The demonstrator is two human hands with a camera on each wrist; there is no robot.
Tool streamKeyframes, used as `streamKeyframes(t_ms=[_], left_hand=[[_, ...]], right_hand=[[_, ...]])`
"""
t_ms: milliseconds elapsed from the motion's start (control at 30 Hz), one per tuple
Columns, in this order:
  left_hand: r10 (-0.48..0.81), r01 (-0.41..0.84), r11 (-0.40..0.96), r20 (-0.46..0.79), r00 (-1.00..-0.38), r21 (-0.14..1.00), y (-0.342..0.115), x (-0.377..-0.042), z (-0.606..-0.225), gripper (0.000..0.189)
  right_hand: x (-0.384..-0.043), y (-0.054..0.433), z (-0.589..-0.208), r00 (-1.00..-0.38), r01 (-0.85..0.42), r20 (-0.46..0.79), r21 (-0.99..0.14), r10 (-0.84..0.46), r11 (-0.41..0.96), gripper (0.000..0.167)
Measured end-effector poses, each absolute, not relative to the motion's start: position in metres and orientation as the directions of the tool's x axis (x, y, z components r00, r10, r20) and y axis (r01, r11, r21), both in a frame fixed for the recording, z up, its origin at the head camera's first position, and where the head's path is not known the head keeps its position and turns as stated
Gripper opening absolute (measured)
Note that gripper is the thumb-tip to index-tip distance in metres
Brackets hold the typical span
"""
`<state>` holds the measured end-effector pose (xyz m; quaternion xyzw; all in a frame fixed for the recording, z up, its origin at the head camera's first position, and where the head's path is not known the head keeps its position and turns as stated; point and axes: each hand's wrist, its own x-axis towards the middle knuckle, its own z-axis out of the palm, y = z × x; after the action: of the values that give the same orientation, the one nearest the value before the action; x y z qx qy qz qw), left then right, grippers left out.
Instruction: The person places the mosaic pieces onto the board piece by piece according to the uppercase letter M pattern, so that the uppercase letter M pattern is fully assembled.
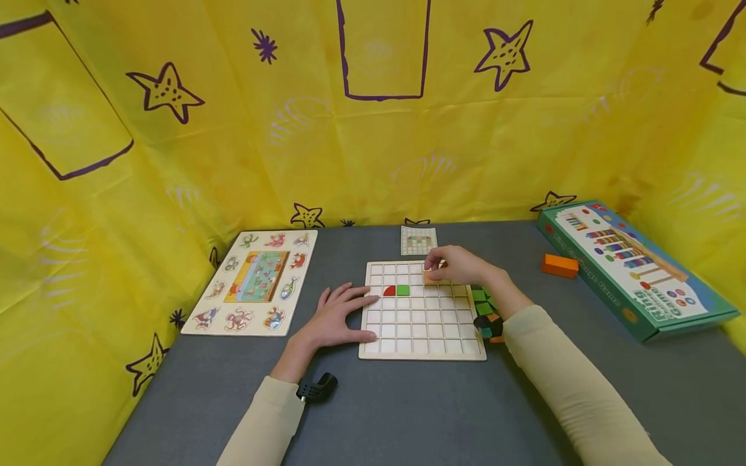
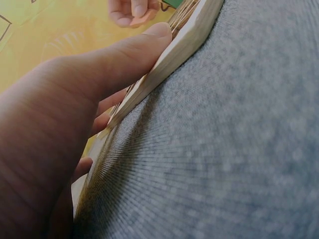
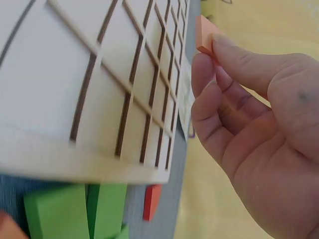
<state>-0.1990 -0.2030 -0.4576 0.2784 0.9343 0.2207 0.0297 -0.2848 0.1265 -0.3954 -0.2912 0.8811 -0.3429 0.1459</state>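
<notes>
A white grid board (image 1: 418, 331) with wooden dividers lies on the grey table. My left hand (image 1: 340, 317) rests along its left side, fingers spread and thumb touching the edge. In the left wrist view, the left thumb (image 2: 119, 62) lies against the board's rim. Above the upper right part of the grid, my right hand (image 1: 460, 265) pinches an orange tile (image 3: 205, 36) between thumb and fingers. A red quarter-round tile (image 1: 390, 291) and a green square tile (image 1: 403, 290) sit side by side in grid cells. Behind the board lies a pattern card (image 1: 418, 241).
Loose green tiles (image 3: 57, 211) and others lie by the board's right edge, partly hidden by the right arm. A sea-animal picture board (image 1: 233, 317) lies left. An orange block (image 1: 560, 266) and a green game box (image 1: 641, 272) are at right. Yellow cloth (image 1: 373, 162) hangs behind.
</notes>
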Motion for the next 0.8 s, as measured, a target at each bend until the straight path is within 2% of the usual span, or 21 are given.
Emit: streamKeyframes(t_ms=[400,800], left_hand=[[0.526,0.499,0.756,0.061,-0.848,0.424,-0.202,-0.199,-0.456,0.081],[0.529,0.506,0.747,0.077,-0.845,0.430,-0.202,-0.197,-0.456,0.080]], right_hand=[[-0.284,0.106,-0.407,-0.766,-0.431,-0.060,-0.692,-0.641,0.579,0.004],[-0.281,0.098,-0.409,-0.748,-0.458,-0.097,-0.642,-0.657,0.615,0.003]])
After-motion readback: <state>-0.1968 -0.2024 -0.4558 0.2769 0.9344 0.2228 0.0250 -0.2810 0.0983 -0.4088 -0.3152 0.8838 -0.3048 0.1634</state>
